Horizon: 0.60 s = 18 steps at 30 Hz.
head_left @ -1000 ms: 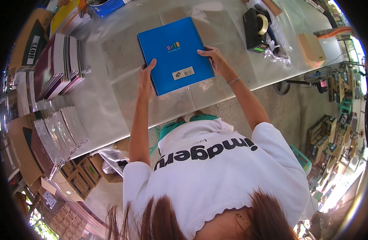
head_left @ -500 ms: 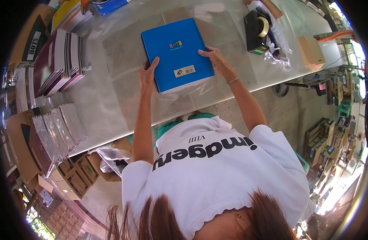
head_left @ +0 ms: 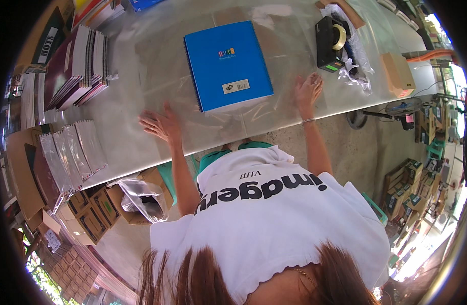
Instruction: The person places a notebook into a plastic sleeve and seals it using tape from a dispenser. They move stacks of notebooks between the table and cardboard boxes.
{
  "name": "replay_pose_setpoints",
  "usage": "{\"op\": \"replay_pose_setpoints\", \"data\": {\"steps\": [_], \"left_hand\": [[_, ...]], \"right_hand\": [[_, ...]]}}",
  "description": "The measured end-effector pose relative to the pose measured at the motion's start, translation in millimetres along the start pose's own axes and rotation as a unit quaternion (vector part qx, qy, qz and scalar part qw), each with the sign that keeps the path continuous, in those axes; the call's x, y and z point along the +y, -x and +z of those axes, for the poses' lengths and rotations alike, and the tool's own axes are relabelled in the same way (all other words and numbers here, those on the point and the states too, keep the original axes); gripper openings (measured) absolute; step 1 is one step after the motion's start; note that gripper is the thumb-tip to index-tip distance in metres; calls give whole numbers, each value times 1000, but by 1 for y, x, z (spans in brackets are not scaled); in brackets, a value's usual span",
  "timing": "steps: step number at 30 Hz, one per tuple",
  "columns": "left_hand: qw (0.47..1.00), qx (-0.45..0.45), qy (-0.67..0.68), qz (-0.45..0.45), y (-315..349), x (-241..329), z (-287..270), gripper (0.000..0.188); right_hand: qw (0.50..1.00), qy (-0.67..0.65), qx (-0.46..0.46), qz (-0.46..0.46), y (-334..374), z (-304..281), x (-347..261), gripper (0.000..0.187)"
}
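A blue spiral-bound notebook stack (head_left: 231, 66) lies flat near the middle of the table, with a white barcode label at its lower part. My left hand (head_left: 161, 123) is spread to the left of it, over the table's near side, holding nothing. On the other side, my right hand (head_left: 308, 91) hovers apart from the notebooks with its fingers stretched out, also without anything in it. A clear plastic sheet (head_left: 238, 119) lies around and under the blue notebooks. Nearest to my right hand is a black tape dispenser (head_left: 327, 48) with a roll of tape.
Maroon notebooks (head_left: 73, 71) are stacked at the left, and plastic-wrapped notebooks (head_left: 73, 152) stand nearer by. Crumpled plastic (head_left: 363, 66) and a brown cardboard box (head_left: 397, 75) are at the right. An open carton with plastic (head_left: 142, 201) sits below the table's left edge.
Both hands have let go of the blue notebooks and moved apart, the left toward the left and nearer, the right toward the right. The notebooks stay on the table.
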<state>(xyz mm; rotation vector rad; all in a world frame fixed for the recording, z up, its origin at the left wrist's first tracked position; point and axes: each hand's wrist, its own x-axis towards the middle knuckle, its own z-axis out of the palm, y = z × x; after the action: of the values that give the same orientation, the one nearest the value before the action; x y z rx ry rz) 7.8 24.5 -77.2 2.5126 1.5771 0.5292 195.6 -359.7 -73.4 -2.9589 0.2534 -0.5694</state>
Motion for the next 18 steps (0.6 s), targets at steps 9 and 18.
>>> {"op": "replay_pose_setpoints", "data": {"steps": [9,18], "left_hand": [[995,-3,62,80,1,12,-27,51],[950,-78,293,-73,-37,-28,-59,24]], "right_hand": [[975,-190,-89,-75,-15,-17,8,39],[943,-253,-170,133,-45,-18,65,24]]}}
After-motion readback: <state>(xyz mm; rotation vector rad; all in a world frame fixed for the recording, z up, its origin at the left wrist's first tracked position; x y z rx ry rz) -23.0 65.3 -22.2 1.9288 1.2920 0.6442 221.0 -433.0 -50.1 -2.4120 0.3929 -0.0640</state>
